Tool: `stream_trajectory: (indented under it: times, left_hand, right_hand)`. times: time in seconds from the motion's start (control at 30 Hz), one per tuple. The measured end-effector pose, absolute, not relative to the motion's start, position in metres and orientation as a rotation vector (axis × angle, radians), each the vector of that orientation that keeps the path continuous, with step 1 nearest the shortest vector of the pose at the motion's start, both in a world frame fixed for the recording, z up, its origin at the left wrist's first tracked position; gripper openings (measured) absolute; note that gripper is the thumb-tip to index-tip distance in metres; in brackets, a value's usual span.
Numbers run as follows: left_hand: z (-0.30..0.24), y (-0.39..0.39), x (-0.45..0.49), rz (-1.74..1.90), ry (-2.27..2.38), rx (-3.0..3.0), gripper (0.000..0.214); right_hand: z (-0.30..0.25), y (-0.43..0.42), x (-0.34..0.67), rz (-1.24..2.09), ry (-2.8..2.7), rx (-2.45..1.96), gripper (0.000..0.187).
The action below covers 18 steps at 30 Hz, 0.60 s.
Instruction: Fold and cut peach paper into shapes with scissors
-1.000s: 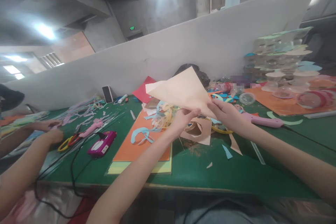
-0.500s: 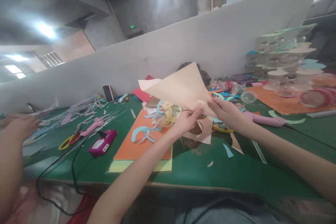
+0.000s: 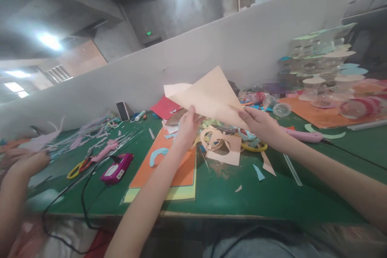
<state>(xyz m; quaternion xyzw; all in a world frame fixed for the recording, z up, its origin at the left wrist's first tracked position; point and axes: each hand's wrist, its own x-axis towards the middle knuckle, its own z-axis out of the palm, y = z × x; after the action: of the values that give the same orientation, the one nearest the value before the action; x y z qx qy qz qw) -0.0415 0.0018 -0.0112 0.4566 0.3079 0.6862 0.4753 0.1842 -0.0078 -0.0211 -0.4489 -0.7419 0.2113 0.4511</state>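
Working over the green table [image 3: 226, 199], you have one good landmark: the orange stack [image 3: 184, 174], flat by the near edge, yellow-green sheets showing under it. Probably sits there for reach.

Cream sheet [image 3: 208, 94] is up off the table, over and beyond the stack's far right end, tilted, one corner pointing away. Raised like that, it likely clears the clutter below.

Right hand [image 3: 263, 125], right of the stack: thumb and fingers pinching the sheet's near right corner. Looks like the anchor.

Left hand [image 3: 186, 127], over the stack's far end: thumb up at the sheet's near edge, other fingers mostly hidden. Can't tell if pinching or propping. The gap between hands should steady the sheet.

Cut-out scrap [image 3: 234, 152]: just right of the stack.

Pink corded tool [image 3: 305, 135]: well right of it, cord leading outward, likely off the papers.

Yellow-handled scissors [image 3: 254, 150]: right of it, handle on your right hand's side, handy.

Blue sliver [image 3: 259, 173]: right too, loose.
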Motion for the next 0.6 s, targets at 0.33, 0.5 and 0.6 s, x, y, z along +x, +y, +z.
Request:
stream_trajectory:
  times: [0.33, 0.5, 0.6]
  left_hand:
    - [0.01, 0.014, -0.093, 2.004, 0.949, 0.822, 0.026]
    - [0.009, 0.011, -0.09, 2.008, 0.927, 0.771, 0.03]
    - [0.004, 0.009, -0.079, 1.998, 0.901, 0.791, 0.027]
  right_hand:
    - [-0.034, -0.004, 0.181, 0.542, -1.874, -1.089, 0.042]
    - [-0.033, -0.005, 0.185, 0.565, -1.861, -1.135, 0.037]
    - [-0.031, -0.007, 0.186, 0.536, -1.848, -1.15, 0.038]
